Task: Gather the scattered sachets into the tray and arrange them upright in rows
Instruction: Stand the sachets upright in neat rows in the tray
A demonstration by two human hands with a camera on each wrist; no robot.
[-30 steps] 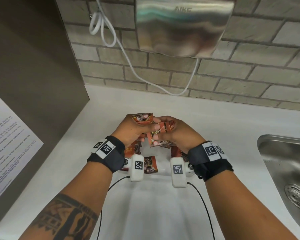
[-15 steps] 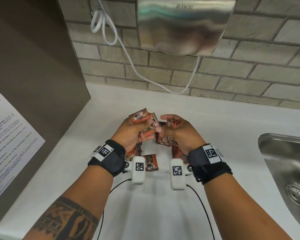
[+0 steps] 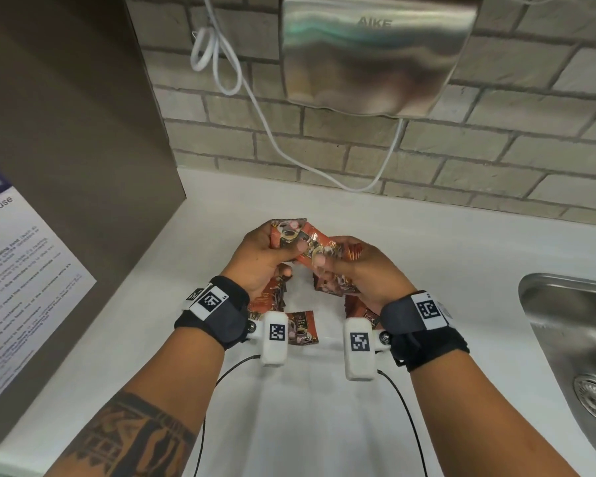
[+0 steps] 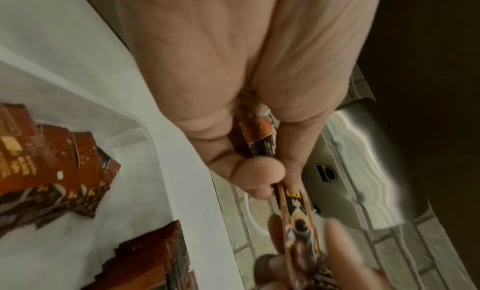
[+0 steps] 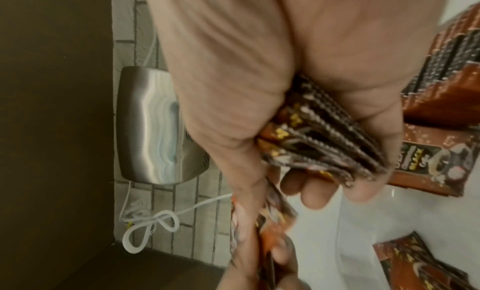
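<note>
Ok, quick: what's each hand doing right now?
Left hand: grips sachets.
Right hand: grips a stack of sachets.

Since a second ago both hands have drifted toward the upper middle of the head view. The left hand (image 3: 260, 256) now pinches the sachet (image 3: 312, 246) that the right hand (image 3: 358, 270) held across.
</note>
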